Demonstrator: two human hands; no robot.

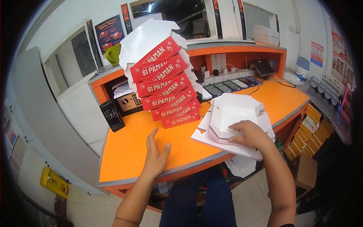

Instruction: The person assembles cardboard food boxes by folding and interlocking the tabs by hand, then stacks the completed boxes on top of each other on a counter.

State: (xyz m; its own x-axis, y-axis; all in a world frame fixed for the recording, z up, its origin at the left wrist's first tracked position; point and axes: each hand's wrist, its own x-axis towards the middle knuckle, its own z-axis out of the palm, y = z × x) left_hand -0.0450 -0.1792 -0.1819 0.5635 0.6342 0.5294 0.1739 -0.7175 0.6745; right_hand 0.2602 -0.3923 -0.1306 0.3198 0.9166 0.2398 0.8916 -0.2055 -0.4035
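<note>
My left hand (155, 155) is held above the front of the orange counter, holding nothing, with thumb and fingers apart. In front of it rises a tall, leaning stack of folded red-and-white paper food boxes (164, 101), white inside with red printed fronts. My right hand (249, 134) rests on a pile of flat white carton blanks (236, 109) at the counter's front right. Its thumb and fingers are spread over the top blank, touching it near its right side. Part of the pile juts past the counter's front edge.
A phone (112, 116) leans upright at the left of the orange counter (126, 151). Behind the boxes are a small safe (129, 103), a row of tablets (230, 85) and cables. A green mug (112, 55) stands on the upper shelf. Yellow bundles (306, 132) sit at right.
</note>
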